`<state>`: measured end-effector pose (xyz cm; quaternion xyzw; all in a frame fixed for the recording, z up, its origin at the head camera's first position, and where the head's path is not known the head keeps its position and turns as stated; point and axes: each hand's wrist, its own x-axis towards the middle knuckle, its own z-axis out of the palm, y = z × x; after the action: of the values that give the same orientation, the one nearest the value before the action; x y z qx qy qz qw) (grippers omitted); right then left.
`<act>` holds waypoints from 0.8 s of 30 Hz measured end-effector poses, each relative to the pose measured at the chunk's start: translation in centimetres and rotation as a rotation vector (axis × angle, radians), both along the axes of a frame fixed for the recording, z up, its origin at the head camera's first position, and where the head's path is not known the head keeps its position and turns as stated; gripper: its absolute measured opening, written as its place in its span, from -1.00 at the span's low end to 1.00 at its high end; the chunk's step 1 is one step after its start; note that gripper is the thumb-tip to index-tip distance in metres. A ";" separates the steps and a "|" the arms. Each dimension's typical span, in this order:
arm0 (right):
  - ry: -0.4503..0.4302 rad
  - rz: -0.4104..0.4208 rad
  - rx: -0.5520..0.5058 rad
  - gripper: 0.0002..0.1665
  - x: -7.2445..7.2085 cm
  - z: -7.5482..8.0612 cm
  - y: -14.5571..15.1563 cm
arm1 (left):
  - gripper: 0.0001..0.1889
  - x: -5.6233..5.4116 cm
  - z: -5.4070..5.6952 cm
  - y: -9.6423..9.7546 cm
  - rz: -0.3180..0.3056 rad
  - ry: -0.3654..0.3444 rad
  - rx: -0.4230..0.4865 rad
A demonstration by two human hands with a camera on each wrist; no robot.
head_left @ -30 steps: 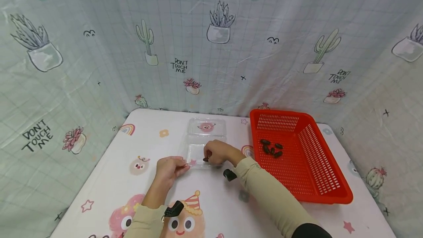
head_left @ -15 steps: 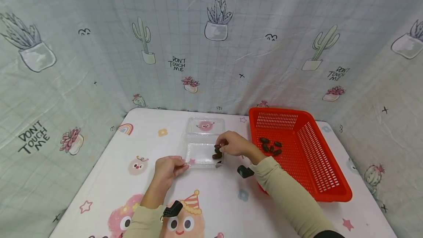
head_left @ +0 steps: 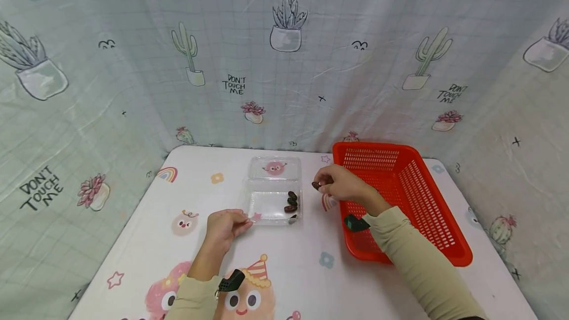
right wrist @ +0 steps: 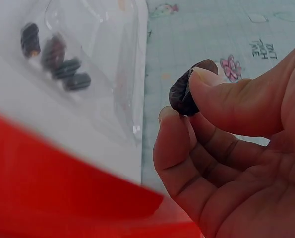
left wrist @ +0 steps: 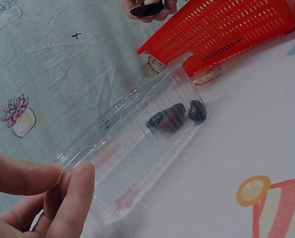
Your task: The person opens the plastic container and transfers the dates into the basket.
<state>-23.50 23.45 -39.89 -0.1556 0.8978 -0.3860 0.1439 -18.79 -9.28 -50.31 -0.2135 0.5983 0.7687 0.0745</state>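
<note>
My left hand [head_left: 224, 227] pinches the near left corner of a clear plastic clamshell box [head_left: 265, 205], whose lid [head_left: 274, 160] lies folded back behind it. Several dark brown, wrinkled dates [head_left: 291, 208] lie along the box's right side. Between the box and the red basket, my right hand [head_left: 345, 184] holds a date [right wrist: 179, 96] between thumb and fingertips. The left wrist view shows thumb and finger gripping the box's thin rim [left wrist: 85, 151].
A red perforated plastic basket [head_left: 444, 211] stands at the right of the table, its floor partly hidden by my right arm. The table [head_left: 302, 265] has a printed white cover. A patterned curtain [head_left: 231, 28] hangs behind and along both sides.
My right hand has moved right, out of the box to the basket's left side, and a date now shows in its fingers. The left hand has stayed at the box's corner.
</note>
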 end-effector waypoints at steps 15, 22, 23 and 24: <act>0.042 -0.095 -0.010 -0.86 1.0 0.4 6.1 | -0.73 0.0 0.2 -0.1 0.006 0.008 0.017; 0.034 -0.142 -0.006 -0.83 1.1 -0.2 9.1 | -0.71 0.0 0.3 0.0 0.002 -0.002 0.006; 0.031 -0.148 -0.004 -0.83 1.1 -0.3 9.6 | -0.71 0.0 0.2 0.0 -0.001 -0.004 0.005; 0.029 -0.154 -0.001 -0.82 1.2 -0.4 10.0 | -0.70 -0.1 0.2 0.0 -0.002 -0.007 0.004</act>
<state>-22.32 33.44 -40.31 -0.0917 0.9089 -0.3941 0.1008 -18.85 -9.25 -50.07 -0.2154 0.5966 0.7692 0.0775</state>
